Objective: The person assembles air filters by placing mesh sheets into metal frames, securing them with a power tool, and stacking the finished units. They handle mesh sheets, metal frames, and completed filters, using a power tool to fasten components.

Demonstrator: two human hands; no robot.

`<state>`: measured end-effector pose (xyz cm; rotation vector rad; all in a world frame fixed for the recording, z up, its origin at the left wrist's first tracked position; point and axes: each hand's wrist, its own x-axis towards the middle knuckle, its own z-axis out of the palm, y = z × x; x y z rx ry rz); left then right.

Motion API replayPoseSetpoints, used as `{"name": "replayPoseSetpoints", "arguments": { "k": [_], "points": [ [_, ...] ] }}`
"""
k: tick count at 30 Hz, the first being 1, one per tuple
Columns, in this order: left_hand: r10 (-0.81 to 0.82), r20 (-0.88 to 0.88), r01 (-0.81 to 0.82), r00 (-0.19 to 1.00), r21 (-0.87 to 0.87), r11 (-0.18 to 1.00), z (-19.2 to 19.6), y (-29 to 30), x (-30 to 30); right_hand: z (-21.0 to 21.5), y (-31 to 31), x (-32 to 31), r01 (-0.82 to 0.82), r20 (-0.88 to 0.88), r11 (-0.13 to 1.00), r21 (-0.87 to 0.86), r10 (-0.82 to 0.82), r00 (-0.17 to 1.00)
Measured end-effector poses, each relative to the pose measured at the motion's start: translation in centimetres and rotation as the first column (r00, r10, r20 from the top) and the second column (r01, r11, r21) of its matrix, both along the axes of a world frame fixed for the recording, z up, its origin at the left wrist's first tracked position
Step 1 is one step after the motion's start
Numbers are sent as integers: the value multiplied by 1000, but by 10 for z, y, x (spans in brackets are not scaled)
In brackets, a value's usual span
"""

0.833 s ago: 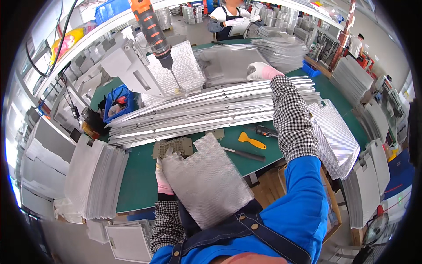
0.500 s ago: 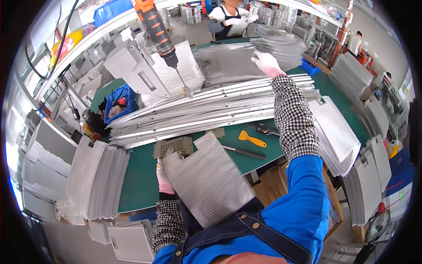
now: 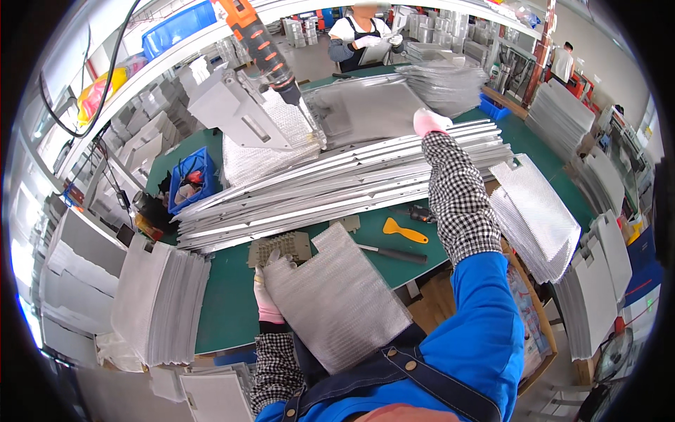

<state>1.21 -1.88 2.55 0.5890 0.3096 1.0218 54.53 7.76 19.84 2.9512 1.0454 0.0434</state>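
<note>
My left hand (image 3: pixel 266 297), in a pale glove, grips the left edge of a silvery, dimple-textured sheet (image 3: pixel 344 299) with a notched top corner. The sheet leans from the table edge towards my lap. My right hand (image 3: pixel 430 122), also gloved, is stretched far forward at the near right edge of a flat grey sheet (image 3: pixel 383 105). Its fingers are mostly hidden, so whether it holds anything cannot be made out. Just nearer than this hand lies a pile of long metal strips (image 3: pixel 351 172). A beige ridged block (image 3: pixel 281 248) sits beside my left fingertips.
A power screwdriver (image 3: pixel 264 53) hangs over the table. A yellow scraper (image 3: pixel 404 231) and a black-handled tool (image 3: pixel 394 253) lie near its front edge. Panel stacks stand left (image 3: pixel 158 302) and right (image 3: pixel 538 214). A blue bin (image 3: pixel 193 179) sits left; a co-worker (image 3: pixel 362 39) works beyond.
My right hand has come back towards me, from over the grey sheet to its near edge. My left hand still grips the textured sheet. The view has shifted slightly.
</note>
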Motion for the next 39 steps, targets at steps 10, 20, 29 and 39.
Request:
{"name": "replayPoseSetpoints", "arguments": {
  "k": [10, 20, 29, 39],
  "points": [
    [-9, 0, 9, 1000, -97, 995, 6, 0, 12, -29, -9, 101, 112, -271, 908, 403, 2, 963],
    [41, -33, -43, 999, -54, 998, 2, -5, -5, 6, 12, -27, 76, 125, 996, 36, -80, 989],
    [-9, 32, 12, 999, -65, 998, 0, -4, -2, 59, -30, 73, -1, -147, 370, 929, 372, 916],
    [-52, 32, 51, 998, 18, 999, -3, -3, -3, -15, -41, 80, 2, -233, 944, 329, 80, 969]
  ]
}}
